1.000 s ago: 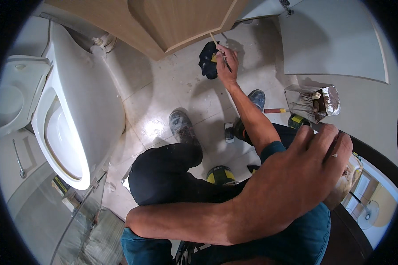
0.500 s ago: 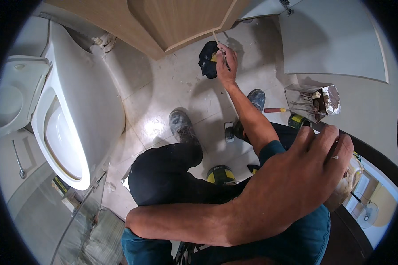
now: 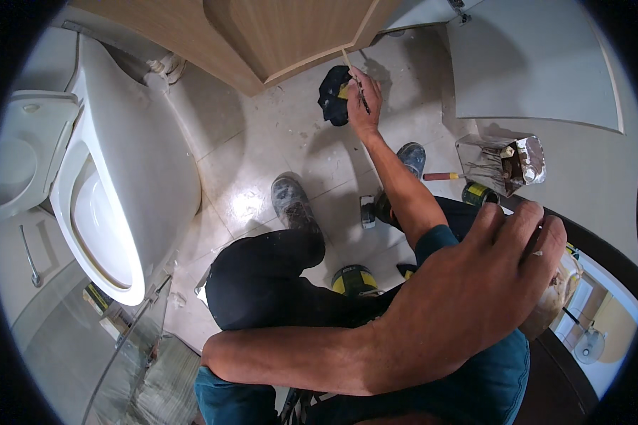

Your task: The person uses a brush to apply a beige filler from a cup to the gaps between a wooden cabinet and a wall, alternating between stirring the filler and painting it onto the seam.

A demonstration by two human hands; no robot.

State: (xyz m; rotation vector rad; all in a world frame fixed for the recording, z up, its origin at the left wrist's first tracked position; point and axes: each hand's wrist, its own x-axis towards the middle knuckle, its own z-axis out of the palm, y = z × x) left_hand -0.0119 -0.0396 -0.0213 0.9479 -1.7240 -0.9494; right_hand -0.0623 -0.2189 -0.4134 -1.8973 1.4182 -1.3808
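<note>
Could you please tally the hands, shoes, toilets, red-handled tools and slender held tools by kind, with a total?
Hands: 2 (left hand, right hand)
Shoes: 2 (left shoe, right shoe)
Toilet: 1
Red-handled tool: 1
Slender tool in the right hand: 1
Total: 7

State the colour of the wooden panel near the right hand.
Light brown: the wooden panel shows best in the head view.

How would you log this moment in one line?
Right hand: holds stick, end by panel edge | Left hand: by pale object, grip unclear | Toilet: at left
</note>
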